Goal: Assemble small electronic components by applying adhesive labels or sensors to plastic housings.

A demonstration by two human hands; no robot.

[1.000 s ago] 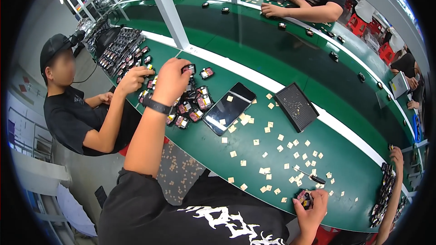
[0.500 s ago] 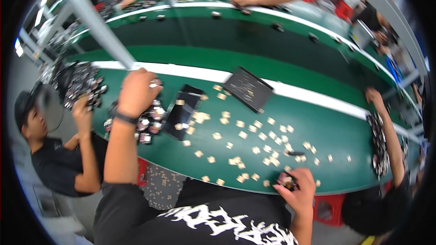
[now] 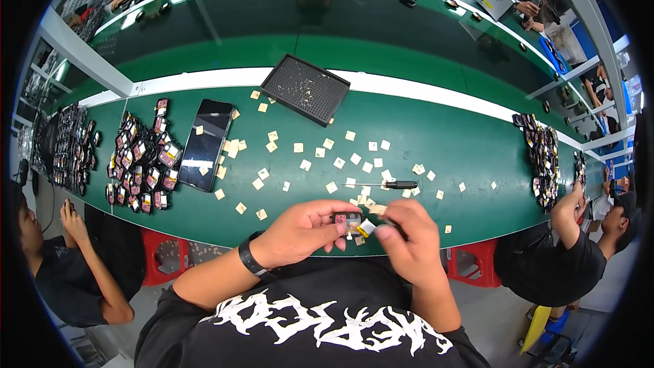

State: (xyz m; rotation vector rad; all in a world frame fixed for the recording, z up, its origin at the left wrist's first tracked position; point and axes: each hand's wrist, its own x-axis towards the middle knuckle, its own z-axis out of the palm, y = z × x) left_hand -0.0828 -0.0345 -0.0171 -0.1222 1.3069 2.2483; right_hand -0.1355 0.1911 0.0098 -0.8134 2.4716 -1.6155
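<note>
While a black-cased circuit module (image 3: 347,220) was grasped by the left hand (image 3: 300,233), grip of the right hand (image 3: 413,240) could not be determined.

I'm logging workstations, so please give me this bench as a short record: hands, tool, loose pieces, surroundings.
Left hand: holds a small black-cased device
Right hand: at the device's yellow-and-white part; exact grip unclear
Tool: screwdriver, lying beyond the hands
Loose pieces: pale squares scattered over the green tabletop
Left side: smartphone, then a pile of similar devices
Far edge: black tray holding pale scraps
</note>
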